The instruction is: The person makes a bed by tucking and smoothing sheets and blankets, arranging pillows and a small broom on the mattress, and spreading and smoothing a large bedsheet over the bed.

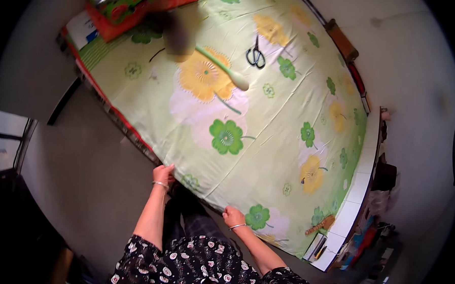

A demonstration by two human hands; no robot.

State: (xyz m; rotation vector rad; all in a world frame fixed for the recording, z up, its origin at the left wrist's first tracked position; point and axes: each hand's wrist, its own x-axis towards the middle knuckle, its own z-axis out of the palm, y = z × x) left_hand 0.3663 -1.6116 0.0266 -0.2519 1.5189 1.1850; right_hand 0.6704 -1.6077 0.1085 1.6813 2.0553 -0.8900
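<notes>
A pale green sheet with yellow and green flowers (268, 144) covers a wide bed. My left hand (163, 174) is closed on the sheet's near edge, at the corner left of my body. Further right along that edge, my right hand (234, 217) is closed on the sheet too. Each wrist wears a bracelet. Shallow creases run across the cloth between the hands and the far side. On the sheet lie dark-handled scissors (255, 58) and a pale green long-handled tool with a rounded end (239, 81), well beyond both hands.
Red and green fabric (111, 22) is heaped at the far left corner. A blurred dark object (179, 33) covers part of the bed there. A brown brush-like item (320, 225) lies at the lower right, beside a white tiled ledge (349, 211) and a small box (314, 246).
</notes>
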